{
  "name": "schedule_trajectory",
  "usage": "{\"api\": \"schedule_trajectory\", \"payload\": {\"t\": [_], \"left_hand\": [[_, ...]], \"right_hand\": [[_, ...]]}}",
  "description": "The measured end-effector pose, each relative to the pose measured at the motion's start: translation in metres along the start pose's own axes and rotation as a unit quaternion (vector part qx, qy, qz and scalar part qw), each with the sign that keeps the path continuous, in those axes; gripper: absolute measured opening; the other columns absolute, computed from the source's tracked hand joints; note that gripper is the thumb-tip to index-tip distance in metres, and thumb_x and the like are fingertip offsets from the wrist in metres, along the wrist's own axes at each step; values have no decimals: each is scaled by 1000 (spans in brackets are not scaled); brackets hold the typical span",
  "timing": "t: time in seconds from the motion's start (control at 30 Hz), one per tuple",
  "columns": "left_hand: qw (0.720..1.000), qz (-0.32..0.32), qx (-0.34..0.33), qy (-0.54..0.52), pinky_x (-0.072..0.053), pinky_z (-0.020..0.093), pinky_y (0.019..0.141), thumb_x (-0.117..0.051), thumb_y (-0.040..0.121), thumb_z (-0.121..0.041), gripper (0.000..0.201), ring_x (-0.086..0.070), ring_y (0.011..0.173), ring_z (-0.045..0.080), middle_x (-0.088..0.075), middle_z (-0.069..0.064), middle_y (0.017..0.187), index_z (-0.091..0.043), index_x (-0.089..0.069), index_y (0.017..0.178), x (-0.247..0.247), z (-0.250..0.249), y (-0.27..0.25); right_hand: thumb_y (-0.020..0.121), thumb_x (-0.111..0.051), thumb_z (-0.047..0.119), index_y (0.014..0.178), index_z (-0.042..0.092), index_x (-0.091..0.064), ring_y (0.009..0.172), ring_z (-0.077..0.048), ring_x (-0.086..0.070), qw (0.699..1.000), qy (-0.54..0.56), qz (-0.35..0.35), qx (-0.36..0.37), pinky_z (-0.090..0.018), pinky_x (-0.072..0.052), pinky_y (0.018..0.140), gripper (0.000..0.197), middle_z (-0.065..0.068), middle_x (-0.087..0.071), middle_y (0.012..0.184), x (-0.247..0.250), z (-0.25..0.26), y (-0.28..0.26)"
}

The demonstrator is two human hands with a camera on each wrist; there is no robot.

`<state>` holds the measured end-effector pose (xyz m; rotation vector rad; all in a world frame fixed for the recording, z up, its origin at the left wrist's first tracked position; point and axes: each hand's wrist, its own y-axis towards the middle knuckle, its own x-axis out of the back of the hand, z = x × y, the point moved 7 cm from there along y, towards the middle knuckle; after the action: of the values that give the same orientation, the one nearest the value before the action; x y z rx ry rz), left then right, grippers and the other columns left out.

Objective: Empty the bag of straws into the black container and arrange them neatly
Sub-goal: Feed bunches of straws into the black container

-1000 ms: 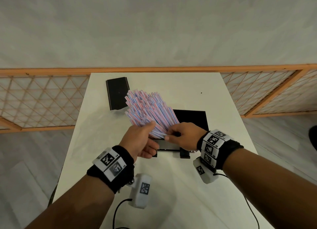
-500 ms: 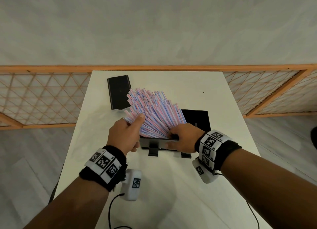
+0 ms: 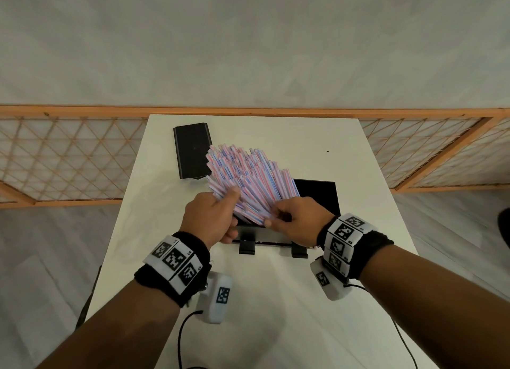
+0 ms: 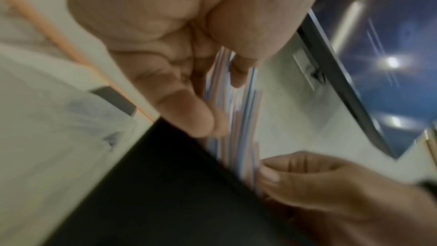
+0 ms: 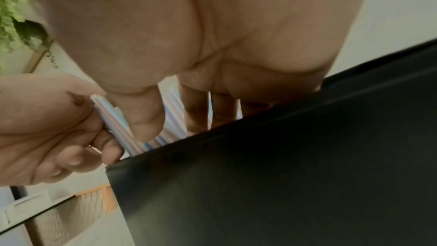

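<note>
From my remote seat, my left hand (image 3: 211, 218) and right hand (image 3: 296, 222) each gripped the fanned bundle of pink-and-blue striped paper straws (image 3: 248, 181). Only the right wrist view showed their lower ends inside the black rectangular container (image 5: 283, 175). Beyond lay a flat black lid (image 3: 192, 150).

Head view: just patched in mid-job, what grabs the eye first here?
The fan of pink-and-blue striped straws at the table's middle, splaying up and leftward out of the black container. The left hand grips the bundle's left side and the right hand pinches straws at its right base. A flat black lid lies behind, at the far left of the white table.
</note>
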<state>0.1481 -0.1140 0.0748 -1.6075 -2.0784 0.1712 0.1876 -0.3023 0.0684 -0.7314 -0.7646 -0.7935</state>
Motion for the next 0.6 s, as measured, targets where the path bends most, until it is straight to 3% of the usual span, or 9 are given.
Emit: {"api": "schedule_trajectory", "payload": {"t": [0.1, 0.2, 0.27, 0.33, 0.4, 0.47, 0.53, 0.6], "left_hand": [[999, 2, -12, 45, -56, 30, 49, -56, 95, -61, 57, -67, 50, 22, -72, 15, 69, -7, -72, 85, 1, -1, -2], [999, -25, -9, 42, -51, 27, 48, -51, 94, -66, 63, -65, 49, 21, -71, 13, 69, -6, -69, 88, 8, 0, -3], [999, -29, -1, 38, -51, 26, 46, -52, 93, -66, 57, -65, 49, 20, -70, 8, 76, -12, -66, 98, 9, 2, -2], [1000, -16, 11, 17, -52, 26, 46, -58, 92, -64, 49, -67, 50, 21, -68, 4, 88, -19, -59, 113, 5, 5, -3], [1000, 1, 16, -1, -56, 30, 49, -64, 90, -61, 49, -68, 51, 22, -68, 2, 94, -25, -54, 121, -1, 7, -3], [1000, 7, 10, -3, -61, 35, 52, -68, 88, -59, 46, -70, 52, 24, -70, -1, 98, -29, -55, 120, -4, 8, -1], [1000, 9, 9, -5, -61, 36, 53, -70, 86, -60, 48, -71, 53, 25, -71, -1, 101, -29, -56, 119, -6, 9, 0], [1000, 9, 8, -2, -61, 35, 52, -71, 84, -61, 51, -71, 53, 24, -72, 0, 101, -27, -56, 119, -5, 10, 1]], "right_hand": [[90, -63, 53, 83, 14, -61, 66, -13, -54, 999, 5, 17, -27, -25, -43, 62, 39, 3, -59, 73, -3, -11, -4], [84, -63, 64, 76, 14, -57, 65, -14, -56, 996, -21, -1, -85, -28, -48, 62, 50, 1, -59, 71, 5, -24, -6], [78, -60, 74, 79, 15, -54, 65, -15, -54, 986, -77, -25, -145, -28, -45, 55, 60, 0, -57, 73, 12, -36, -8], [74, -62, 77, 93, 12, -50, 71, -16, -53, 975, -88, -45, -199, -28, -38, 51, 69, -1, -55, 83, 18, -47, -9], [74, -69, 71, 110, 10, -46, 83, -19, -54, 973, -44, -30, -225, -27, -39, 54, 74, -3, -55, 97, 14, -50, -5], [75, -74, 61, 121, 14, -47, 96, -21, -59, 980, 24, -7, -196, -30, -50, 72, 71, -1, -59, 109, 4, -41, 3], [77, -75, 51, 122, 21, -52, 100, -21, -63, 987, 46, -14, -156, -32, -52, 86, 59, 3, -63, 110, 0, -28, 9], [77, -75, 44, 119, 21, -52, 96, -21, -63, 985, 40, -27, -167, -31, -52, 82, 53, 2, -64, 106, 4, -27, 12]]}}
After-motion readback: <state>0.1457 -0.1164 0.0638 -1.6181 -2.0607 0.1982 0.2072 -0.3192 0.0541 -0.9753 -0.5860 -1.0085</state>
